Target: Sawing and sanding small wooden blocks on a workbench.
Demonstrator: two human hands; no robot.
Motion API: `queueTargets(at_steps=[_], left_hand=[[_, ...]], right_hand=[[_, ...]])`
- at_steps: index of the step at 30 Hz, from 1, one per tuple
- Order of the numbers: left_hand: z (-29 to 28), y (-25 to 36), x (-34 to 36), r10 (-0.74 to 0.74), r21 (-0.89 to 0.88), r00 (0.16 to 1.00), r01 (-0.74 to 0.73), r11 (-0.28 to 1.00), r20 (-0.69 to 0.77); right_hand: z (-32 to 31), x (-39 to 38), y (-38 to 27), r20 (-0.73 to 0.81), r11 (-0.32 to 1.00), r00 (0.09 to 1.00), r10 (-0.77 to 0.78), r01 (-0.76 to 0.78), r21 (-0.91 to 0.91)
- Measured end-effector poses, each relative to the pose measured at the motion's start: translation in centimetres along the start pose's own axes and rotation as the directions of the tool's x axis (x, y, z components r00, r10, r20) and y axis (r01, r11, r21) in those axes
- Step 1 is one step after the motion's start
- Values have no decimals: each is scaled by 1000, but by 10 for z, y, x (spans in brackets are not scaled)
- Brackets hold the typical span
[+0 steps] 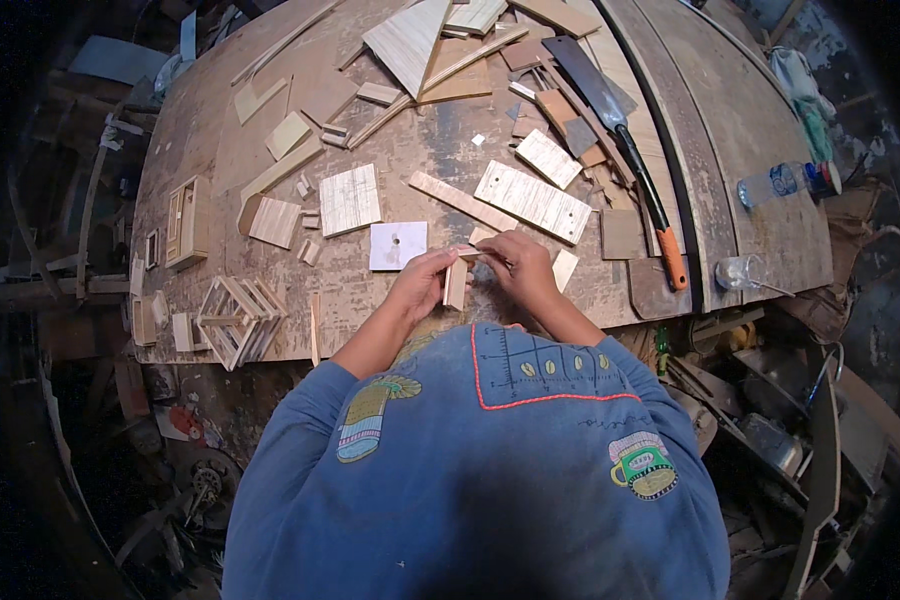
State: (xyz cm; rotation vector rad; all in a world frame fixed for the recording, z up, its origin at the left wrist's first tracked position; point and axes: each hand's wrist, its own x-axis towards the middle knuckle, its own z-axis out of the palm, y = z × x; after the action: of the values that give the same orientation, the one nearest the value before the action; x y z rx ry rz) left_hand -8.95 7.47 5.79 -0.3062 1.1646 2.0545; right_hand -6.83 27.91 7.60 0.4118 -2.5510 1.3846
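Near the front edge of the workbench, my left hand (422,288) grips a short upright wooden block (455,285). My right hand (522,268) pinches at a small wooden piece (467,249) at the top of that block; its fingertips partly hide it. Just beyond my left hand lies a pale square board (398,252) with a hole in its middle. A long narrow strip (440,190) and a board with several holes (530,200) lie beyond my right hand.
The bench (190,130) holds scattered offcuts, small wooden frames (238,320) and a little cabinet (187,222) at left. At right lie a long saw (625,150) with orange grip, a plastic bottle (775,185) and a clear container (738,272).
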Motion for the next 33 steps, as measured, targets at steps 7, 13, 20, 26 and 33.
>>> queueTargets(at_steps=[7, 13, 20, 26, 33], left_hand=[[-8, -13, 4, -40, 5, 995, 41, 999, -96], [-24, -22, 9, -88, 56, 981, 99, 993, -172], [-18, -18, 5, -20, -17, 982, 17, 1000, -188], [-17, -18, 5, -6, -33, 981, 0, 999, -192], [-15, -15, 5, 1, -60, 986, -11, 998, -168]], right_hand=[[13, -13, 11, 39, 989, 992, 117, -113, -99], [17, -28, 18, 177, 955, 956, 234, -191, -228], [5, -23, 23, 224, 915, 900, 373, -318, -248], [10, -34, 40, 152, 953, 948, 278, -252, -170], [-7, -22, 49, 178, 865, 848, 499, -499, -47]])
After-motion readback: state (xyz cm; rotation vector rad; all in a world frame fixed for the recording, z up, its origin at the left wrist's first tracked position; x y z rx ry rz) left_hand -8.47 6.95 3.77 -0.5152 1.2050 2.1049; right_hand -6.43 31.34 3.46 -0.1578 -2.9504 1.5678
